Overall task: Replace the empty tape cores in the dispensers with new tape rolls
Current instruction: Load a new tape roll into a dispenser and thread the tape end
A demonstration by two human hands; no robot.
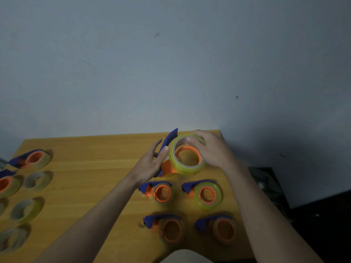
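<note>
Gripping fingers: right hand [212, 149] curled over the new tape roll [187, 158]; left hand [152, 162] clamped on the blue dispenser [168, 141].
Relation: roll sat tilted, half over the orange hub [190, 155], hub axis facing up; right hand nearer.
Surface: wooden surface [95, 158] carried 4 dispensers below, spare rolls left.
Room: grey wall.

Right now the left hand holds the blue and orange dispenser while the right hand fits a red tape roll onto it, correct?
Not quite: the head view shows the tape roll is yellowish-clear, not red. The left hand holds the dispenser and the right hand fits the roll.
</note>
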